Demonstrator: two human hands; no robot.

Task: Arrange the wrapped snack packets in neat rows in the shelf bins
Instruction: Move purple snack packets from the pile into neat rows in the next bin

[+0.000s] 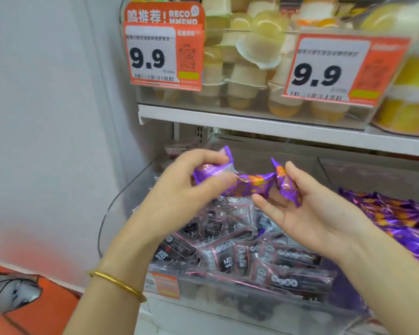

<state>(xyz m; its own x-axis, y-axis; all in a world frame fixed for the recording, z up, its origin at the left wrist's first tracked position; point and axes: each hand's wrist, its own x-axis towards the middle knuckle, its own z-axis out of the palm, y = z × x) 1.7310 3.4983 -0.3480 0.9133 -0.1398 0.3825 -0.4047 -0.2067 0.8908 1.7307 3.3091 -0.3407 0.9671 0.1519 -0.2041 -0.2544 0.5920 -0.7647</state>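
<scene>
Both hands are up over the front bin [240,296] of black packets [230,252]! The left hand [189,182] has its grip clenched round a couple of purple packets [249,184], while the right hand [310,213], palm up, has its grip loosely curled on a lone packet [288,187]. This looks like the pick-out step, since purple ones hardly belong in this bin. The next move, I'd say, calls for carrying them right to the purple pile [397,218] and laying them flat, in line
</scene>
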